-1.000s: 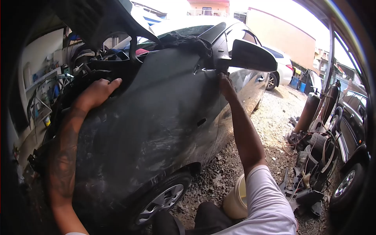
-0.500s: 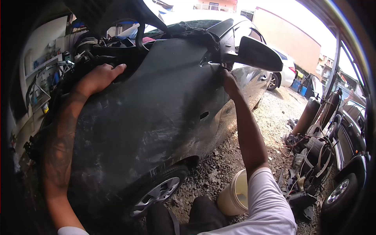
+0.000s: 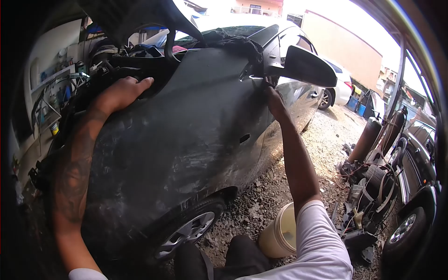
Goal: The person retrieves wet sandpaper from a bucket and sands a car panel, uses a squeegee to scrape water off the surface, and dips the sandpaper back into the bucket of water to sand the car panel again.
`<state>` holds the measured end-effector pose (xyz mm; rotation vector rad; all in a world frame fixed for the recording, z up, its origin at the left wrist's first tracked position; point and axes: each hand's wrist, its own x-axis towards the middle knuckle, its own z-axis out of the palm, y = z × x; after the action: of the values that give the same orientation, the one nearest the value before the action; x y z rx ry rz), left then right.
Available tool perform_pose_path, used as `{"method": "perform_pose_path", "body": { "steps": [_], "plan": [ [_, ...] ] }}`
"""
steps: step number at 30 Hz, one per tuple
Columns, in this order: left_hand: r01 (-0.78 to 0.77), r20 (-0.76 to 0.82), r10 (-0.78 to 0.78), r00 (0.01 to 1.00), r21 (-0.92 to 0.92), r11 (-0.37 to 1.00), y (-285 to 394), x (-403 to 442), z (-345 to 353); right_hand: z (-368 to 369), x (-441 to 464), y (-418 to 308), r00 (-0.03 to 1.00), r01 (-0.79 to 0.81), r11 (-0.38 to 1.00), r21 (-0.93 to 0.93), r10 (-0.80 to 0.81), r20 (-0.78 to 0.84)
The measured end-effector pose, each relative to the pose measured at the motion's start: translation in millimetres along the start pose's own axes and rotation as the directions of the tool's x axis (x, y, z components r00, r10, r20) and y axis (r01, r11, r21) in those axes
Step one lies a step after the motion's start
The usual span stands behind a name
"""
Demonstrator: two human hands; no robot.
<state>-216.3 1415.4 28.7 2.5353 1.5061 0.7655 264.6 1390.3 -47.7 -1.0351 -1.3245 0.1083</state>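
A dark grey car fender [image 3: 186,116], dusty and smudged with pale marks, fills the middle of the view above the front wheel [image 3: 189,233]. My left hand [image 3: 125,92] grips its upper edge by the engine bay, thumb stretched along the rim and the other fingers mostly hidden. At the fender's rear edge, just below the black side mirror [image 3: 309,66], my right hand [image 3: 276,100] is closed on the panel, its fingertips out of sight. A dark cloth [image 3: 235,44] lies at the windscreen's base, near the fender's top corner.
The raised hood [image 3: 135,18] overhangs the engine bay. A pale bucket [image 3: 277,233] stands on the gravel by my knees. Gas cylinders [image 3: 366,140], hoses and scrap parts [image 3: 361,214] crowd the right side, beside another dark car [image 3: 413,177]. A white car [image 3: 340,84] is parked behind.
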Motion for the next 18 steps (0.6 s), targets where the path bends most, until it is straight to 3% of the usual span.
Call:
{"method": "perform_pose_path", "body": {
  "steps": [2,3,4,5,6,7,9,10,12,13,14,16,18],
  "plan": [
    [0.000,0.004,0.000,1.000,-0.002,1.000,-6.6,1.9,3.0,0.3,-17.2,-41.4,0.992,-0.003,0.988,-0.157,0.022,0.121],
    [-0.048,0.007,0.048,0.999,0.011,0.999,-14.0,7.5,4.5,-8.8,-2.9,-35.1,0.956,-0.254,0.955,-0.153,0.272,0.111],
    [-0.098,0.011,0.098,0.995,0.026,0.995,-16.9,12.1,5.3,-13.6,-3.5,-18.2,0.956,-0.257,0.955,-0.150,0.273,0.105],
    [-0.104,0.011,0.103,0.995,0.031,0.994,-14.4,11.7,6.7,-15.5,-2.7,1.7,0.994,0.064,0.934,-0.352,-0.027,0.109],
    [-0.060,-0.045,0.062,0.997,0.031,0.998,-11.6,8.0,8.9,-9.6,-4.5,-1.5,0.932,0.362,0.770,-0.525,-0.317,0.177],
    [-0.013,-0.102,0.016,0.995,0.025,1.000,-11.0,5.4,9.4,-8.2,-0.5,-8.1,0.930,0.366,0.770,-0.522,-0.322,0.178],
    [-0.017,-0.066,0.016,0.998,-0.013,1.000,-12.9,6.1,5.7,-11.6,-3.2,-15.0,0.993,0.017,0.933,-0.360,0.025,0.112],
    [-0.028,-0.027,0.027,0.999,-0.048,0.998,-11.0,6.9,5.1,-12.0,-10.9,-12.0,0.994,-0.001,0.933,-0.359,0.040,0.100],
    [-0.031,-0.045,0.030,0.999,-0.031,0.999,-6.8,2.8,5.9,-13.8,-12.4,-13.0,0.912,0.410,0.691,-0.596,-0.318,0.258],
    [-0.024,-0.075,0.023,0.997,-0.022,0.999,-5.2,1.1,4.7,-17.6,-15.6,5.5,0.767,0.602,0.382,-0.701,-0.521,0.374],
    [-0.029,-0.074,0.027,0.997,-0.021,0.999,-3.9,0.5,2.1,-23.8,-13.7,20.8,0.769,0.599,0.382,-0.704,-0.521,0.371],
    [0.011,0.011,-0.010,1.000,-0.100,0.995,-0.9,-1.7,0.7,-26.3,-20.1,26.0,0.959,0.283,0.823,-0.493,-0.232,0.162],
    [0.021,0.069,-0.014,0.998,-0.098,0.995,1.8,-0.4,-0.6,-29.3,-27.5,33.8,0.959,0.285,0.805,-0.520,-0.235,0.160]
  ]
}}
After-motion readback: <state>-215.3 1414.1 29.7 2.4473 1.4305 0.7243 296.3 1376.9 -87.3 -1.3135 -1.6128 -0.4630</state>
